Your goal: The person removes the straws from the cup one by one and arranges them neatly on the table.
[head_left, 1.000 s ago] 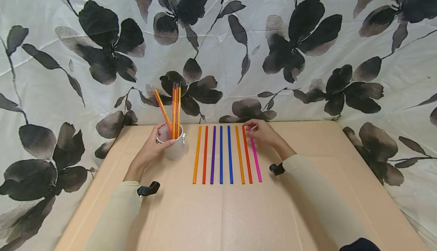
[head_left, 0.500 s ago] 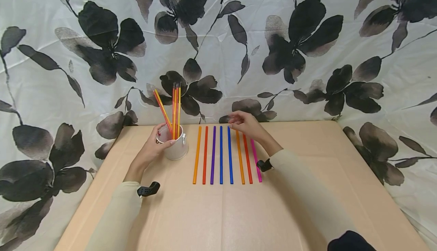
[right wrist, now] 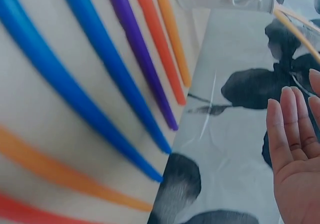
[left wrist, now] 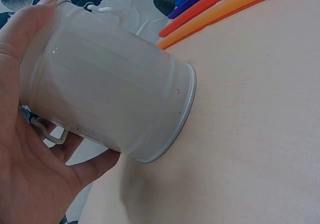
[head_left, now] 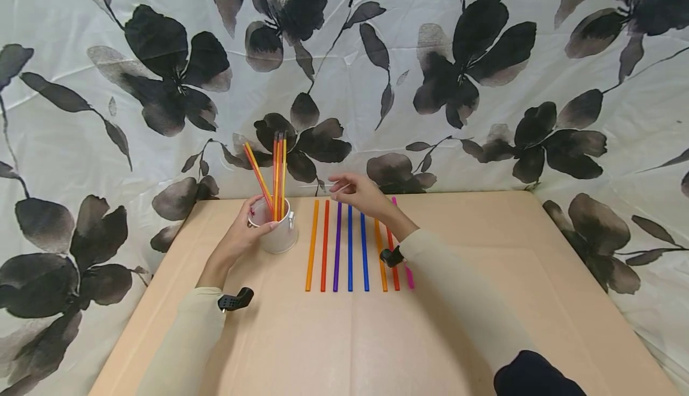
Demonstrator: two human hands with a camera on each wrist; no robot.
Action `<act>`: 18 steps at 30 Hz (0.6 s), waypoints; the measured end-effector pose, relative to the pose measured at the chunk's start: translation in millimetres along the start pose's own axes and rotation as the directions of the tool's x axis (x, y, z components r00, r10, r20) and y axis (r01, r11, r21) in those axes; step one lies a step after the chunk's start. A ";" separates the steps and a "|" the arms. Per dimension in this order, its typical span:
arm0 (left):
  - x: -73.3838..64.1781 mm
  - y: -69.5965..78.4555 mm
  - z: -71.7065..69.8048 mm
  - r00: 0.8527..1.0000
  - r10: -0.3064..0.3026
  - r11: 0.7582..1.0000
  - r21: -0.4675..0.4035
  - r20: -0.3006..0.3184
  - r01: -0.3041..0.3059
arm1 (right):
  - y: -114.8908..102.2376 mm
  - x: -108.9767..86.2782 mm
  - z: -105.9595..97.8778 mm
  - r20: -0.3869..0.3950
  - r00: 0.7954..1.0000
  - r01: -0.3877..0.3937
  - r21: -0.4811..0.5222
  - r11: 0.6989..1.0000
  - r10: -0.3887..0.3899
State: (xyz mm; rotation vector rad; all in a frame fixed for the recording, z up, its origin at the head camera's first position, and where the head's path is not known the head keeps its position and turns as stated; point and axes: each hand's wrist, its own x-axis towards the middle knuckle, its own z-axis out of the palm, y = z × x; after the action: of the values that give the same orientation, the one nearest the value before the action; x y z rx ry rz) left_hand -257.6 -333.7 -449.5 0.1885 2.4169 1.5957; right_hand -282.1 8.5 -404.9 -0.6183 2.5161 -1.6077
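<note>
My left hand (head_left: 237,234) grips a small white pail (head_left: 281,240) with little side handles. In the left wrist view the thumb lies at its rim and the other fingers go round the far side. Several thin straw-like sticks (head_left: 277,174), orange, yellow and red, stand in the pail. My right hand (head_left: 362,195), its fingers loosely extended and holding nothing, hovers above the far ends of a row of similar sticks. From the left the row runs orange (head_left: 312,246), red (head_left: 325,246), purple (head_left: 337,246), two blue, orange, red and pink (head_left: 409,277), the last ones partly hidden by the right wrist.
A light wood-coloured table (head_left: 301,342) carries the row and the pail. Behind its far edge hangs a white cloth (head_left: 344,97) printed with dark flowers. A black wrist device (head_left: 392,256) sits over the row's right part.
My right hand has moved left, from the pink stick at the row's right end to above the purple and blue ones. The left hand and pail have stayed in place.
</note>
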 end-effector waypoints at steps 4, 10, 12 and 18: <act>-0.5 -0.1 0.3 1.000 0.005 1.000 0.000 -0.002 -0.005 | -7.0 7.7 12.5 0.015 1.000 0.011 0.017 1.000 -0.011; -1.4 0.9 0.7 1.000 -0.002 1.000 0.003 -0.004 0.002 | -18.3 19.0 30.3 0.033 0.999 0.031 0.031 0.999 -0.032; -1.8 1.4 0.7 1.000 -0.008 1.000 0.004 -0.005 0.008 | -20.9 23.3 35.1 0.035 0.998 0.043 0.031 0.999 -0.044; -2.5 1.5 1.6 1.000 -0.006 1.000 0.002 -0.010 0.006 | -24.5 33.1 45.9 0.054 0.995 0.078 0.030 0.997 -0.079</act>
State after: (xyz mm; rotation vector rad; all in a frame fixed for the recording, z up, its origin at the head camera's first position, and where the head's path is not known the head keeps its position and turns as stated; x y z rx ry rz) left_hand -254.9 -332.3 -448.3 0.1738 2.4239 1.5958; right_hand -292.0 -52.0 -398.9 -0.7569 2.4552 -1.6240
